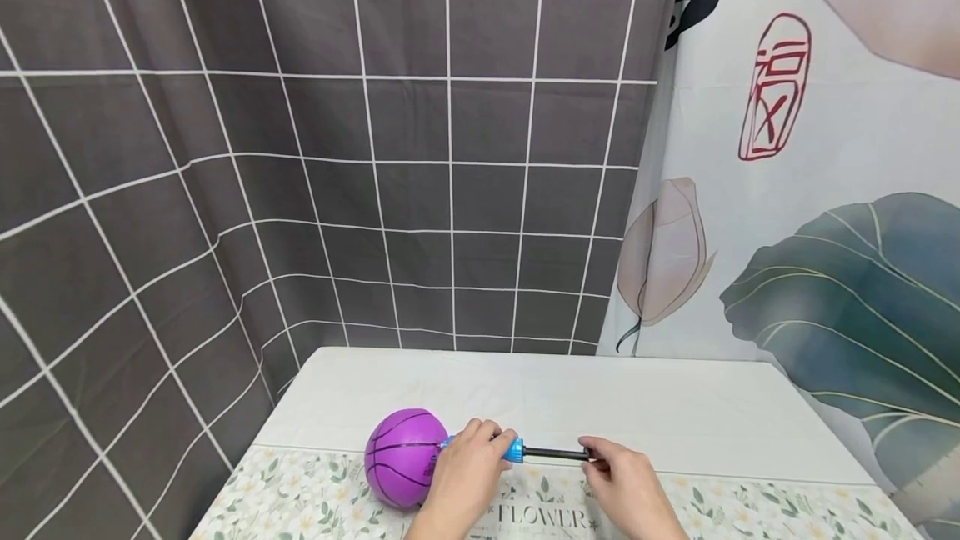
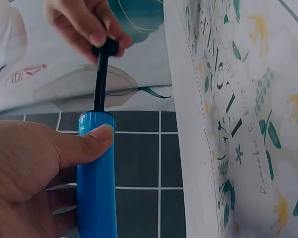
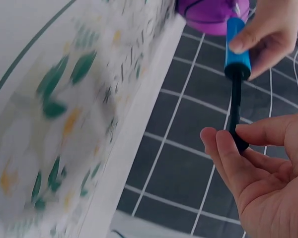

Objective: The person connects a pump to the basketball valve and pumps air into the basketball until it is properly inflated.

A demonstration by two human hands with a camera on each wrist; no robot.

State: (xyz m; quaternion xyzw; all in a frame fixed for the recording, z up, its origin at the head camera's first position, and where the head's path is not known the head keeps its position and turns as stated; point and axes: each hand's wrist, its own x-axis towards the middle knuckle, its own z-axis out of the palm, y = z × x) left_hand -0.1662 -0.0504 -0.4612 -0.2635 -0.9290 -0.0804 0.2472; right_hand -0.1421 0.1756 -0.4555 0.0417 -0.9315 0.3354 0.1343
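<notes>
Background: a dark gridded cloth [image 1: 487, 123] hangs behind and to the left; a pale cloth with leaf print [image 1: 697, 132] hangs to the right. The worktop [image 1: 540, 390] is white beyond the fingers, with a floral cover [image 1: 292, 486] on the near part.

Fingers, left hand [image 1: 467, 471]: curled round the blue barrel [image 2: 97, 183] of a pump, thumb lying along it near its collar. Fingers, right hand [image 1: 626, 477]: drawn together in a pinch on the black handle [image 3: 241, 143] at the rod's end, thumb opposed.

Governing relation: the pump's long axis runs crosswise, nearly level in the head view, from the purple ball [image 1: 400, 452] at the left to the right fingers. The black rod [image 1: 555, 453] is exposed between the two hands, in line with the barrel. The ball sits just left of the left fingers, the nearer hand; the right fingers are well apart from it. Whether the pump's tip enters the ball cannot be determined, the joint being largely covered.

Edges and room: the worktop's back edge lies beyond both hands. To the right of the right fingers the worktop continues some way to its side edge; leftward, the ball stands between the left fingers and the left edge. The front edge cannot be confirmed.
</notes>
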